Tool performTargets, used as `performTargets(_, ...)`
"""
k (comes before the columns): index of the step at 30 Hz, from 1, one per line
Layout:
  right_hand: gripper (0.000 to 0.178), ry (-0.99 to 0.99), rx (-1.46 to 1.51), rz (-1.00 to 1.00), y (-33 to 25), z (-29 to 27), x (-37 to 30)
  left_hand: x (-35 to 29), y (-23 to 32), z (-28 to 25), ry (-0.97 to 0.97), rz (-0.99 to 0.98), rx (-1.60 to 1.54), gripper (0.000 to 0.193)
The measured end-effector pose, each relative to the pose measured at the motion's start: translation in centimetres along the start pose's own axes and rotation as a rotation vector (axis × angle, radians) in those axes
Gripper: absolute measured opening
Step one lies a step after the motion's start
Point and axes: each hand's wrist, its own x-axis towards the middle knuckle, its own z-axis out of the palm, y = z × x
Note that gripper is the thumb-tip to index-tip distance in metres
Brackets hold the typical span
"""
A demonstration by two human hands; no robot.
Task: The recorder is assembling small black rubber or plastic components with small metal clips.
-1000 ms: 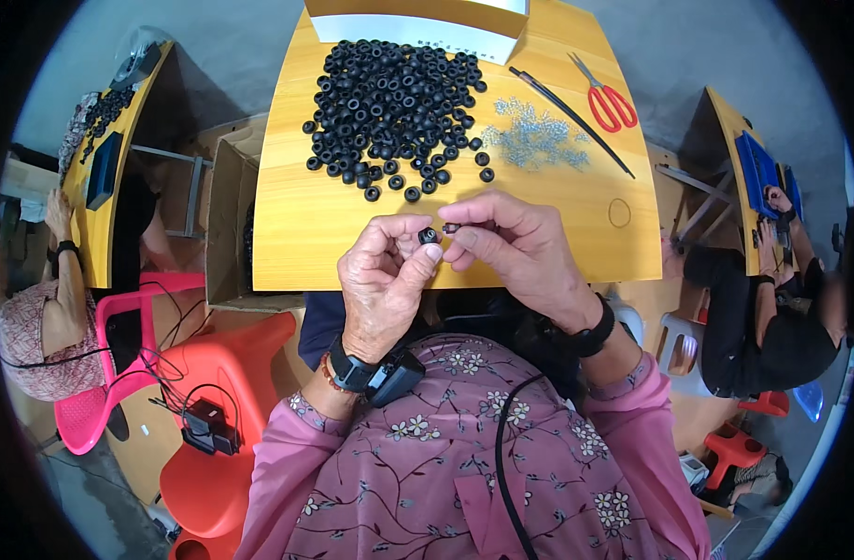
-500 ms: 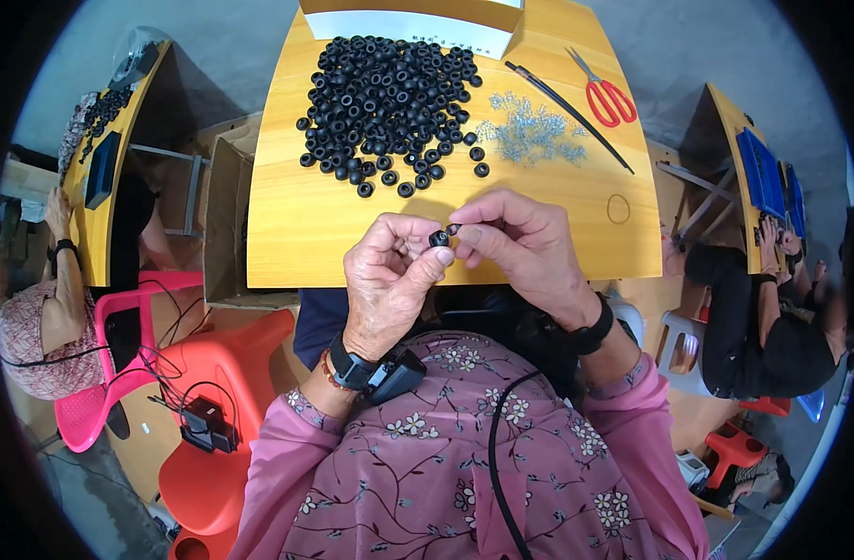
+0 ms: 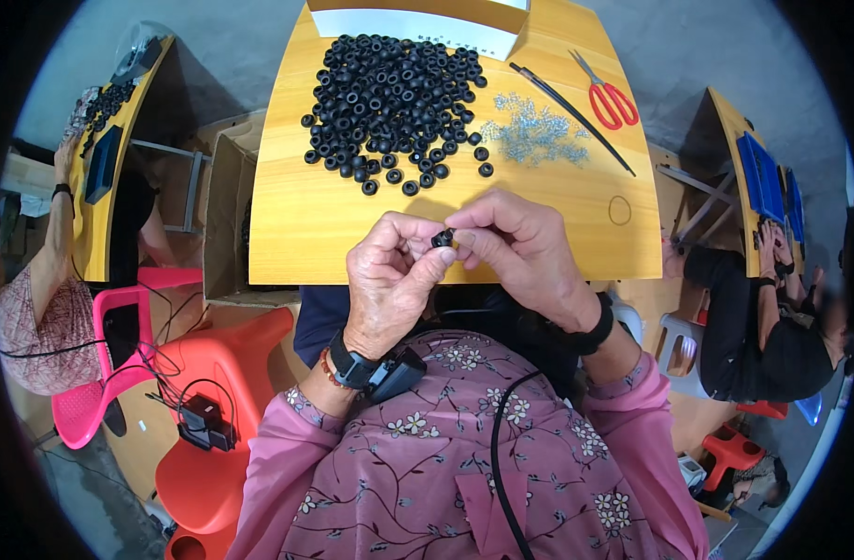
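Note:
Over the near edge of the yellow wooden table point(image 3: 343, 233), my left hand point(image 3: 389, 266) pinches a small black round part point(image 3: 442, 241) between thumb and fingers. My right hand point(image 3: 522, 250) is closed in a pinch at the top of that part, its fingertips touching it. A tiny dark piece shows at those right fingertips, too small to name. Farther off lies a large pile of black ring-shaped beads point(image 3: 389, 103), each with a round hole. To its right are scattered small clear or silvery pieces point(image 3: 539, 133).
Red-handled scissors point(image 3: 612, 105) and a thin black rod point(image 3: 576, 117) lie at the right of the table, with a thin loop point(image 3: 619, 210) nearer. A white box point(image 3: 413, 30) stands at the far edge. Co-workers sit at side tables; a red chair point(image 3: 203, 467) is at my left.
My right fingertips have come closer onto the black part, which has turned a little in my left fingers. The co-worker on the left has reached an arm farther forward.

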Motion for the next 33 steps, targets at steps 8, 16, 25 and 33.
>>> performTargets(8, 0.01, -0.013, -0.111, -0.077, 0.1, 0.4, -0.2, 0.1, -0.2, -0.3, -0.012, -0.03, -0.042, 0.017)
performTargets(16, 0.01, -0.035, -0.075, -0.151, 1.6, 0.2, -0.4, -0.1, 0.0, 0.1, -0.005, -0.136, -0.197, 0.017)
performTargets(25, 0.011, -0.023, -0.061, -0.203, 1.9, -0.4, -0.7, -0.3, 0.4, -0.4, -0.063, -0.264, -0.374, 0.011)
performTargets(33, 0.01, -0.054, -0.109, -0.249, 2.6, -0.5, -0.6, -0.4, 0.2, -0.7, -0.081, -0.392, -0.421, 0.013)
